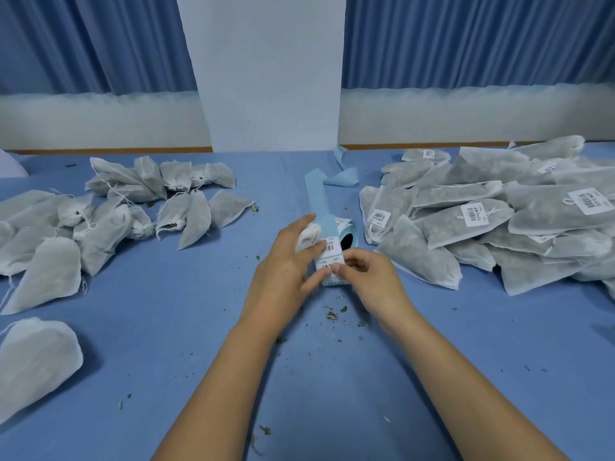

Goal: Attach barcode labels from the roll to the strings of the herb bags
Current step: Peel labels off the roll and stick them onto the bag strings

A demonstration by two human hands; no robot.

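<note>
My left grip (286, 261) curled round a white bag (307, 236), my right grip (369, 277) pinching a label (326, 261) at the strip's end, roll (347, 232) on the table (199, 327) just behind both, I note unlabelled bags (100, 221) left, labelled bags (482, 221) right.

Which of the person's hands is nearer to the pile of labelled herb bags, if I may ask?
Right. The right hand sits beside the pile of labelled herb bags, at its near-left edge; the left hand is farther left, left of the label roll.
</note>
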